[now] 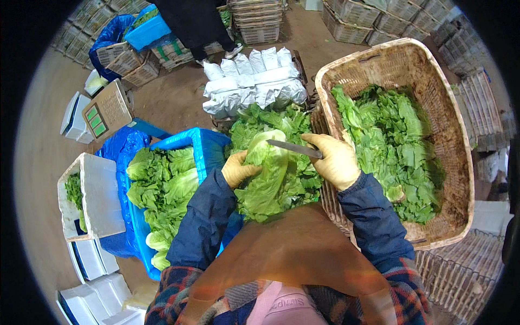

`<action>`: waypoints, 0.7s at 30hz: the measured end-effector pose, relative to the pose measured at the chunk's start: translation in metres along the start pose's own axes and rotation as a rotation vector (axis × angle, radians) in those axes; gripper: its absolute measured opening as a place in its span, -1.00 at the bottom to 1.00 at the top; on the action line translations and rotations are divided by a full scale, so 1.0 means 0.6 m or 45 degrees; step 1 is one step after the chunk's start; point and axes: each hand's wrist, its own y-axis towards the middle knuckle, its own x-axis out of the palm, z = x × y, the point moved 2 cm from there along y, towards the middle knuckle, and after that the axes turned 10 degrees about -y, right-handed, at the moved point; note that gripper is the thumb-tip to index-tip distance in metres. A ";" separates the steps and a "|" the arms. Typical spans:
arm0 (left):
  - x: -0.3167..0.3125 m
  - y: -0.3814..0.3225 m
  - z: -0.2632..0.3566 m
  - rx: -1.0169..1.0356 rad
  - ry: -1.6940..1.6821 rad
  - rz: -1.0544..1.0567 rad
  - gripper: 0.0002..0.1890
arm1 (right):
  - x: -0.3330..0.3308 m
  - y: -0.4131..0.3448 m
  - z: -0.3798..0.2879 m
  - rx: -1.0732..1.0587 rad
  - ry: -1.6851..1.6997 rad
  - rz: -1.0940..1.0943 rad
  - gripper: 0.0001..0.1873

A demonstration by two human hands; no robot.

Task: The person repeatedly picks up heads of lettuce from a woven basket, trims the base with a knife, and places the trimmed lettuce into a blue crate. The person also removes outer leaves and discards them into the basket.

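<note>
A pale green head of leafy lettuce (268,174) is held by my left hand (240,168), which wears a cream rubber glove. My right hand (335,161), gloved alike, grips a knife (294,148); its blade points left, across the upper part of the lettuce head. Whether the blade touches the lettuce I cannot tell. Loose green leaves (298,122) lie heaped under and behind both hands. To the left, several lettuce heads (170,183) sit in a crate lined with blue plastic (199,148). On the right, a large brown-stained plastic basket (455,162) holds more leafy greens (398,138).
White wrapped bundles (252,81) lie beyond the leaves. A digital scale (106,109) stands at the back left. White foam boxes (99,191) line the left side. A person in dark clothes (195,24) stands behind, near stacked crates (256,20).
</note>
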 end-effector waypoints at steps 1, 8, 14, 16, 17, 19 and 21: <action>0.003 0.001 -0.001 0.014 -0.038 -0.028 -0.47 | -0.001 0.001 -0.004 -0.020 -0.059 -0.036 -0.59; 0.035 -0.011 -0.041 0.035 -0.134 -0.104 -0.41 | 0.004 -0.003 -0.026 -0.080 -0.219 -0.172 -0.57; 0.080 -0.036 -0.028 0.154 -0.250 -0.077 -0.42 | 0.042 -0.012 0.106 0.429 -0.331 -0.021 -0.71; 0.067 -0.037 -0.016 0.165 -0.256 -0.039 -0.40 | 0.031 -0.018 0.089 0.575 0.032 0.089 -0.80; 0.061 -0.035 -0.014 0.223 -0.161 0.082 -0.38 | 0.016 -0.022 0.050 0.461 0.376 0.156 -0.76; 0.060 -0.017 -0.006 0.335 0.034 0.280 -0.34 | 0.019 -0.025 0.002 0.370 0.731 -0.005 -0.72; 0.077 -0.015 0.030 0.372 0.068 0.397 -0.18 | 0.011 -0.007 -0.033 0.496 0.623 -0.167 -0.73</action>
